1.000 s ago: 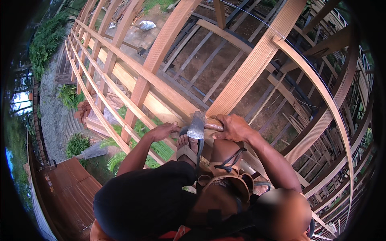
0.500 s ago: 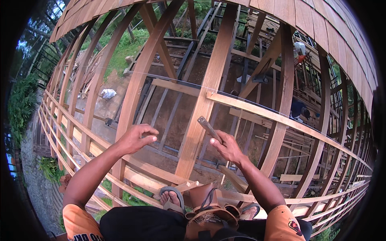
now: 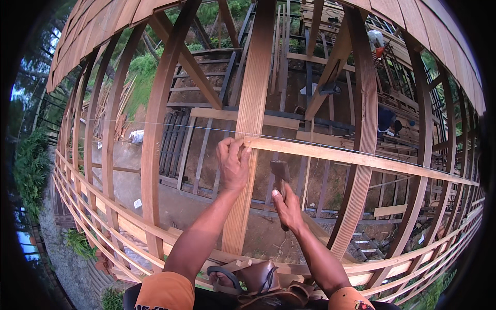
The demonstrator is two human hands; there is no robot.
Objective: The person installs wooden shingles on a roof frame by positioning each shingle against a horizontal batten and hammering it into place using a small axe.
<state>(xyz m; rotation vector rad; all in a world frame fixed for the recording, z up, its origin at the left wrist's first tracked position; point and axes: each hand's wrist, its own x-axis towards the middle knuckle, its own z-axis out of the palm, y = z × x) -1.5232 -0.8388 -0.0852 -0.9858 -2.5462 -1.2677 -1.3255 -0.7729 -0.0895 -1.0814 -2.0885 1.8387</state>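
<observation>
While right hand [image 3: 288, 207] grips hatchet-like tool [image 3: 280, 170], left hand [image 3: 233, 166], apart earlier, touches batten [image 3: 310, 150]; cannot tell if gripping.

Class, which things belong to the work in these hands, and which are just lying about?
In the job: batten, left hand at its end; tool, in right hand; rafter, by that end.
Lying about: timber pile; white scrap.

Batten [image 3: 320, 151] across rafters [image 3: 254, 67]; hammer [image 3: 280, 170] before it, shingles [image 3: 98, 33] beyond.
</observation>
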